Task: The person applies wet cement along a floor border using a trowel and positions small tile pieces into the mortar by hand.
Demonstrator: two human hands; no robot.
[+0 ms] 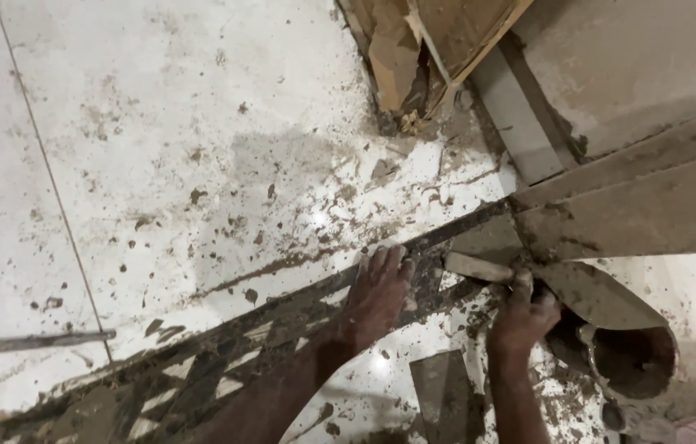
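My left hand (377, 294) lies flat, fingers spread, on a long dark stone strip (225, 337) that runs diagonally across the dirty white tiled floor. My right hand (522, 316) is closed around the handle of a trowel (594, 292), whose mortar-caked blade points right toward a grey slab edge (636, 215). The trowel's pale wooden handle end (475, 267) sticks out left of my fist. Wet brown mortar is smeared along the strip and under both hands.
A round pipe opening (631, 358) caked in mortar sits just right of my right hand. Broken wooden boards (422, 53) lean at the top. A thin metal bar (32, 341) lies at the left. A small dark tile piece (442, 390) rests between my forearms.
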